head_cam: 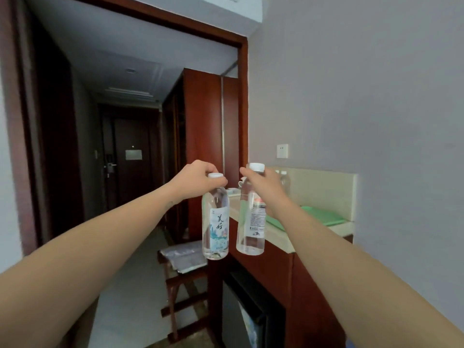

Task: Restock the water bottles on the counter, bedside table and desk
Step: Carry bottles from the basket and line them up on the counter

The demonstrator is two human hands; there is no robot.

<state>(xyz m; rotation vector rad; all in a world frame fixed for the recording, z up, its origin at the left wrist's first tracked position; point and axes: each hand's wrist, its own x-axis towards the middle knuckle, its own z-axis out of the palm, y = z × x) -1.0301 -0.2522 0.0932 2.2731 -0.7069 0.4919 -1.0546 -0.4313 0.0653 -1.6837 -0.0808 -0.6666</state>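
Note:
My left hand [194, 180] grips a clear water bottle [215, 222] by its white cap, and the bottle hangs upright in the air left of the counter. My right hand [263, 187] holds a second clear water bottle [251, 229] by its neck, upright, just in front of the counter's near end. The beige counter [281, 237] runs along the right wall on a red-brown cabinet. Two small bottles [283, 179] stand at the counter's back against the splashback, partly hidden by my right hand.
A green tray [324, 217] lies on the counter. A dark mini fridge [251, 312] sits under it. A wooden luggage rack [185, 272] with a grey folded sheet stands left of the cabinet. A wardrobe [203, 146] and a dim hallway with a door [133, 159] lie beyond.

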